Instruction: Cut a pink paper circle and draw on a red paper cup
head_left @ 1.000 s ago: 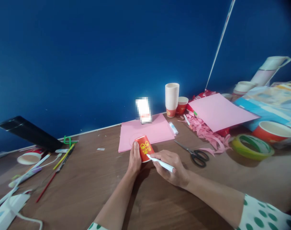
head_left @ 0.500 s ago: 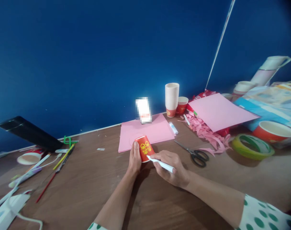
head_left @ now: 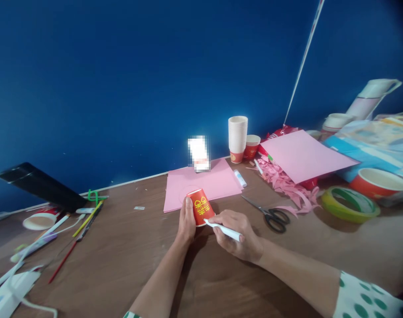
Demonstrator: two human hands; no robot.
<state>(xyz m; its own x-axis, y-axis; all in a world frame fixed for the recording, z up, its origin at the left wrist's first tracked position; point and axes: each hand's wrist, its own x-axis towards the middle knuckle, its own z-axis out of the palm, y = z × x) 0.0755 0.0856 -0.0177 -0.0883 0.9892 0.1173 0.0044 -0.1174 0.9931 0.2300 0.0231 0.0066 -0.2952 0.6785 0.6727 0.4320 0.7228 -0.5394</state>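
Observation:
A red paper cup [head_left: 195,203] with yellow characters is tilted in my left hand [head_left: 187,224], whose thumb lies along its side. My right hand [head_left: 237,234] is closed around a white marker pen [head_left: 230,232]; its tip is at the cup's lower right, near the rim. Behind the cup lie pink paper sheets [head_left: 175,194] with a faint curved line on them. To the right of my right hand rest black-handled scissors [head_left: 275,218], and a glue stick [head_left: 240,178] sits at the paper's edge.
Stacked paper cups [head_left: 237,137] stand by the wall. On the right are pink paper scraps [head_left: 281,176], a tape roll [head_left: 350,211], a red bowl [head_left: 377,182] and a white jug [head_left: 370,99]. Paintbrushes [head_left: 64,260], a black box [head_left: 42,185] and a power strip [head_left: 14,289] lie left.
The marker tip has shifted very slightly along the cup near its rim. My left hand keeps the cup in nearly the same place; the whole view has moved a little.

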